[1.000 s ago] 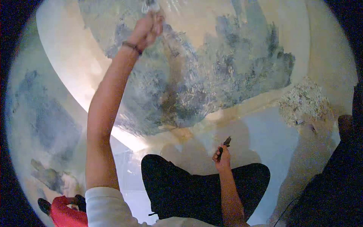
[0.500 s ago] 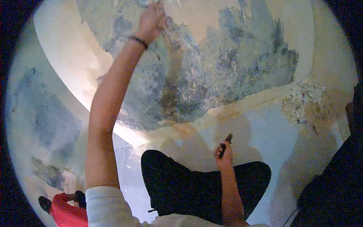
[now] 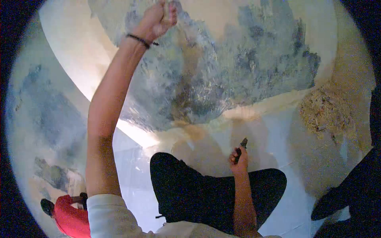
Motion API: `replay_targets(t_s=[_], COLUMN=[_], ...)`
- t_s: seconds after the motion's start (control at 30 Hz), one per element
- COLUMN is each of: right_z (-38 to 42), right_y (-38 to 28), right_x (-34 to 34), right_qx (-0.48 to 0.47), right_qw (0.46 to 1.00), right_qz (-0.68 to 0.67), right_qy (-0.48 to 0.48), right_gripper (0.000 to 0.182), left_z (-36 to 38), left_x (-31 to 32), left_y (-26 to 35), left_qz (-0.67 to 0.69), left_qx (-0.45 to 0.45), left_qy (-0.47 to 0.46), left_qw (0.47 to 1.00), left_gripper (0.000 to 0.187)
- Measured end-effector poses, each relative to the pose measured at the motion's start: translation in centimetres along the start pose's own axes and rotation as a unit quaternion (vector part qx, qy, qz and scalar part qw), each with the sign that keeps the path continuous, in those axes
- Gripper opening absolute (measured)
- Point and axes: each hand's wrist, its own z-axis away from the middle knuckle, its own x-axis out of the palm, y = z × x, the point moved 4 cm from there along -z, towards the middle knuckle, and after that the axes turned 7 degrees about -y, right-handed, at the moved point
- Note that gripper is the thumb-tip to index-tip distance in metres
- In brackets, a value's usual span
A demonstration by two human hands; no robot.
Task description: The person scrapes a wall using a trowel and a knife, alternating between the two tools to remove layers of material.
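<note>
My left hand (image 3: 158, 20) is raised at the top of the view, in front of a large curved cream surface (image 3: 75, 51) with rough grey-blue patches (image 3: 254, 59). Its fingers are closed around something pale, mostly hidden and blurred. A dark band (image 3: 138, 39) circles that wrist. Lower down, above my dark-clad legs (image 3: 190, 198), my right hand (image 3: 239, 160) grips a short dark tool (image 3: 243, 144). The tool's tapered tip points upward, away from the painted surface; its exact kind cannot be made out.
A rough, straw-coloured clump (image 3: 327, 113) lies at the right below the curved surface's edge. A person in red (image 3: 71, 216) is at the lower left. Another dark-clothed figure (image 3: 357, 198) fills the lower right. A second patchy grey-blue surface (image 3: 47, 103) spans the left.
My left forearm has shifted slightly left against the painted surface, its wrist turning. My right hand keeps its hold on the dark tool. The dark figure at right has changed position.
</note>
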Motion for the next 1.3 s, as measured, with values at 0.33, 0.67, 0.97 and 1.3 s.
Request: replay_targets(t_s=[0.33, 0.67, 0.97, 1.3], right_z=[-0.7, -1.0, -0.3, -0.6], right_y=[-0.1, -0.2, -0.5, -0.7], right_x=[-1.1, -2.0, -1.2, -1.6], right_qx=[-0.020, -0.048, -0.038, -0.056], right_qw=[1.000, 0.998, 0.998, 0.997], right_qz=[-0.001, -0.028, -0.045, -0.042], right_qy=[-0.015, 0.013, -0.004, -0.010], right_gripper=[0.029, 0.029, 0.028, 0.031], left_z=[-2.2, -1.3, -0.4, -5.1], left_x=[2.3, 3.9, 2.9, 3.6], left_y=[2.1, 1.7, 0.8, 5.5], left_qz=[-0.168, -0.406, 0.083, -0.293], left_qx=[0.066, 0.275, 0.010, 0.172], left_qy=[-0.159, -0.112, 0.020, -0.053], left_qw=[0.971, 0.864, 0.996, 0.939], left_gripper=[0.024, 0.022, 0.025, 0.025])
